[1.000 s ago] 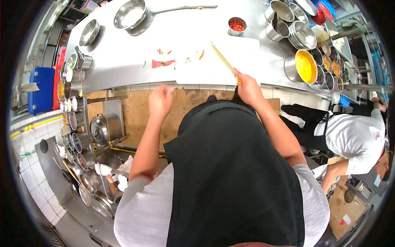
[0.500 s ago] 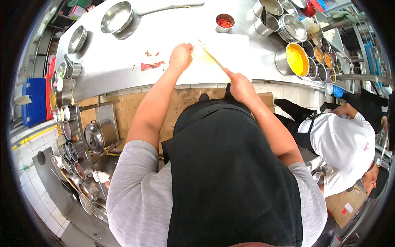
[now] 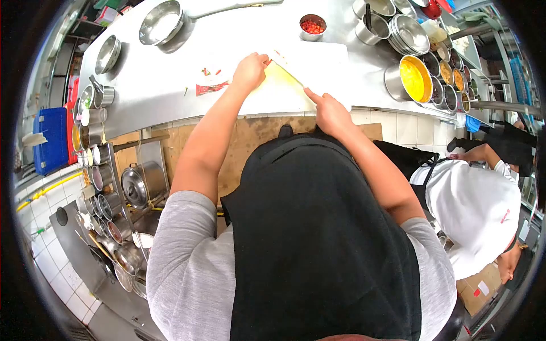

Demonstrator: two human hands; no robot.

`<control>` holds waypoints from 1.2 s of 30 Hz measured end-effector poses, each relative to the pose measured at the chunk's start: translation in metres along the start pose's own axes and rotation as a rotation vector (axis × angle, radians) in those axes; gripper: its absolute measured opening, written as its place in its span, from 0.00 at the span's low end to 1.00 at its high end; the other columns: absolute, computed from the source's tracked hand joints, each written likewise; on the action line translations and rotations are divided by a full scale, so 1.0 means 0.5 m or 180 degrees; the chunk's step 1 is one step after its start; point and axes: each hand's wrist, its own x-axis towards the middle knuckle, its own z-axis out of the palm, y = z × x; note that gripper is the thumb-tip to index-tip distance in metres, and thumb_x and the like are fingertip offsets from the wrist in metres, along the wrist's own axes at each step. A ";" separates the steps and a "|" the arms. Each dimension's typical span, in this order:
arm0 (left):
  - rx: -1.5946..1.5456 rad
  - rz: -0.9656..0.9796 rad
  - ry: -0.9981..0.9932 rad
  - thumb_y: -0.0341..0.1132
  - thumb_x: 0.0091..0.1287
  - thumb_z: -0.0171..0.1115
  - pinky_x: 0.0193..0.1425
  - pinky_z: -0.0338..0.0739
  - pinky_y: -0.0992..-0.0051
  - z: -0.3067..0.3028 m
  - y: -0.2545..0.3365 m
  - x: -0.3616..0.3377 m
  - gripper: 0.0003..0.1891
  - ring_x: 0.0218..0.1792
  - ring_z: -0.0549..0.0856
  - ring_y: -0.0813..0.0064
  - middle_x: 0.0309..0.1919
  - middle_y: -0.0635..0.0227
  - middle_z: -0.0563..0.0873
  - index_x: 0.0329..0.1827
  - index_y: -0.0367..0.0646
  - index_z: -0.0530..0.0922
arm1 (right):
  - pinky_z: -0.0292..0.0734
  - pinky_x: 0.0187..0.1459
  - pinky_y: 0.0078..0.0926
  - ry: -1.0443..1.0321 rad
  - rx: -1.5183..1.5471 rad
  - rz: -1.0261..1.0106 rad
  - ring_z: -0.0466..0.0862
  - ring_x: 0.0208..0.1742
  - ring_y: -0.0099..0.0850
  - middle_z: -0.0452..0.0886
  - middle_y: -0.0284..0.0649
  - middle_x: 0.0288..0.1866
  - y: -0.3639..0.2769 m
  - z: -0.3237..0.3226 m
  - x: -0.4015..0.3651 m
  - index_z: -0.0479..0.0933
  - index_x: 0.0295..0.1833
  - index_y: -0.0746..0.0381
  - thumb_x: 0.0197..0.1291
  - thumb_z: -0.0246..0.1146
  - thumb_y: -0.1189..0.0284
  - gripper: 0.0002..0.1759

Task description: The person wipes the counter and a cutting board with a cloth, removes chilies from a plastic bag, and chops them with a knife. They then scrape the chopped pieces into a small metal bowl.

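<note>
My right hand (image 3: 334, 115) grips a knife (image 3: 289, 78) by its handle, the index finger stretched along it. The blade points up and left over a white cutting board (image 3: 333, 68) and has a yellowish sheen. Beside the blade's far end, my left hand (image 3: 250, 71) is closed, fingers curled; whatever they hold is too small to make out. Small red bits lie on the board just beyond the knife tip. Left of my left hand lie red scraps (image 3: 211, 88) on the steel counter. Beyond the board stands a metal cup (image 3: 312, 35) of chopped red pieces.
Metal bowls (image 3: 161, 24) stand at the counter's far left. At right are a pot of yellow liquid (image 3: 416, 78), stacked bowls (image 3: 410, 34) and several small containers. A lidded pot (image 3: 136, 184) sits on a lower shelf. A person in a white shirt (image 3: 472, 204) is at my right.
The knife blade has tilted, showing more of its yellowish face. My left hand has moved slightly up the board. The person at right has shifted a little.
</note>
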 end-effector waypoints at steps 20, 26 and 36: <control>-0.0143 0.0036 0.0465 0.29 0.76 0.64 0.54 0.85 0.50 0.029 -0.009 -0.033 0.06 0.46 0.89 0.46 0.38 0.51 0.88 0.47 0.43 0.89 | 0.86 0.57 0.54 0.0037 0.0068 -0.0112 0.91 0.54 0.57 0.85 0.56 0.55 -0.045 -0.053 -0.001 0.70 0.91 0.40 0.70 0.56 0.81 0.45; -0.0021 0.0015 0.0448 0.28 0.75 0.62 0.54 0.85 0.48 0.035 -0.017 -0.032 0.08 0.46 0.90 0.44 0.40 0.49 0.88 0.47 0.43 0.89 | 0.86 0.55 0.54 -0.0221 -0.0226 -0.0001 0.91 0.52 0.56 0.84 0.55 0.53 -0.047 -0.065 -0.032 0.71 0.90 0.40 0.70 0.56 0.82 0.44; -0.0105 -0.0103 0.0509 0.30 0.75 0.68 0.54 0.85 0.50 0.034 -0.018 -0.038 0.05 0.47 0.89 0.47 0.40 0.52 0.88 0.47 0.42 0.89 | 0.87 0.58 0.53 -0.0093 -0.0119 -0.0064 0.91 0.55 0.55 0.86 0.57 0.55 -0.084 -0.098 -0.034 0.72 0.90 0.41 0.69 0.56 0.82 0.44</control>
